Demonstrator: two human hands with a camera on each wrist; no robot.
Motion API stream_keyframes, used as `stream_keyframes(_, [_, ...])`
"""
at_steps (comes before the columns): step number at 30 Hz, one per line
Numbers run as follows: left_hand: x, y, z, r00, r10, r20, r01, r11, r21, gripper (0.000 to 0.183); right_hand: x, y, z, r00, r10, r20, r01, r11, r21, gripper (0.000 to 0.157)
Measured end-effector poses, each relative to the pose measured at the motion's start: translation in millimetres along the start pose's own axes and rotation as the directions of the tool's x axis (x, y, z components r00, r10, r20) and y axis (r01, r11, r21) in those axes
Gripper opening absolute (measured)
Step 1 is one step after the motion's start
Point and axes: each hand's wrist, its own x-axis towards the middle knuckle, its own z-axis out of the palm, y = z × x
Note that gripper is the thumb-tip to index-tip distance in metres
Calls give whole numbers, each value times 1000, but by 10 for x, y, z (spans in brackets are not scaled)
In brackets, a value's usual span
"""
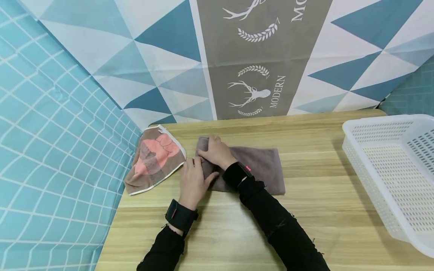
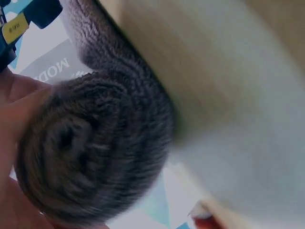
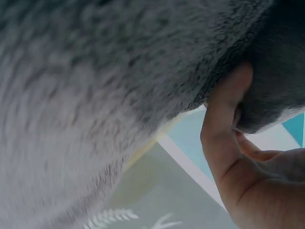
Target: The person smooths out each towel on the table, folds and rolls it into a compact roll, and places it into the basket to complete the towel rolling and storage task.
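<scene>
Plush grey towel (image 1: 261, 165) lies flat on the wooden table (image 1: 305, 226), just right of a folded brown cloth with a pink print (image 1: 154, 160), and its end nearest that cloth is wound into a tight roll. Both hands work that rolled end. The right hand (image 1: 217, 151) curls over the top of the roll, fingers bent round it; the right wrist view shows a thumb pressed into the pile. The left hand (image 1: 193, 180) sits at the near side of the roll, between the patterned cloth and the towel, fingers wrapped against the spiral, which the left wrist view shows end-on.

Judging by the fleece, the towel is light, soft and limp, with no stiffness of its own, so the roll probably loosens if the grip slackens. It looks grippy rather than slippery, and not at all fragile. The best hold seems to be across the roll's width, one hand towards each end. A white perforated basket (image 1: 352, 128) stands well right of the towel.
</scene>
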Motion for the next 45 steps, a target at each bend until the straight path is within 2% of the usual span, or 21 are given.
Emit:
stream_keyframes(2, [9, -11, -7, 1000, 15, 2, -14, 997, -80, 39, 17, 27, -41, 1000, 23, 21, -25, 998, 52, 79])
stream_keyframes(4, [25, -28, -26, 1000, 0, 28, 6, 977, -214, 29, 31, 60, -83, 998, 48, 45, -52, 994, 100, 80])
stream_keyframes(6, [50, -56, -38, 996, -31, 80, 58, 935, -350, 24, 41, 95, -123, 996, 68, 65, -76, 989, 128, 82])
stream_keyframes(9, [78, -90, -45, 976, -86, 200, 179, 839, -514, 31, 35, 153, -161, 990, 94, 104, -108, 983, 148, 84])
stream_keyframes(10, [85, -99, -42, 966, -98, 237, 215, 813, -541, 34, 33, 170, -167, 989, 99, 111, -115, 982, 152, 83])
stream_keyframes(12, [92, -108, -33, 949, -119, 292, 269, 787, -555, 37, 28, 197, -175, 987, 106, 124, -124, 980, 153, 81])
stream_keyframes(13, [94, -106, -32, 943, -129, 306, 285, 786, -548, 37, 27, 205, -177, 986, 109, 126, -127, 981, 147, 80])
stream_keyframes(17, [100, -80, -12, 923, -185, 337, 330, 828, -452, 41, 29, 195, -199, 989, 116, 98, -121, 992, 47, 73])
stream_keyframes(18, [104, -69, -10, 916, -199, 347, 346, 830, -437, 44, 29, 188, -206, 989, 121, 84, -122, 992, 13, 72])
stream_keyframes(21, [108, -43, 20, 889, -235, 392, 399, 818, -414, 54, 27, 169, -218, 989, 141, 50, -138, 989, -58, 69])
stream_keyframes(23, [108, -23, 35, 877, -249, 411, 424, 805, -416, 58, 25, 171, -223, 988, 147, 43, -143, 987, -73, 69])
stream_keyframes(30, [128, 46, 79, 865, -255, 433, 444, 791, -421, 66, 4, 213, -255, 987, 153, 52, -151, 988, -38, 69])
stream_keyframes(35, [143, 57, 61, 866, -237, 441, 441, 779, -446, 65, -30, 165, -276, 988, 149, 39, -148, 988, -37, 67])
stream_keyframes(38, [151, 50, 32, 881, -240, 407, 419, 795, -439, 64, -52, 105, -280, 991, 133, 25, -132, 991, -22, 67])
stream_keyframes(41, [154, 40, -2, 906, -262, 332, 386, 834, -394, 65, -75, 34, -268, 995, 100, 18, -101, 994, 35, 63])
stream_keyframes(45, [143, 46, -20, 938, -271, 217, 324, 909, -262, 66, -105, -50, -239, 997, 72, 13, -73, 993, 89, 56])
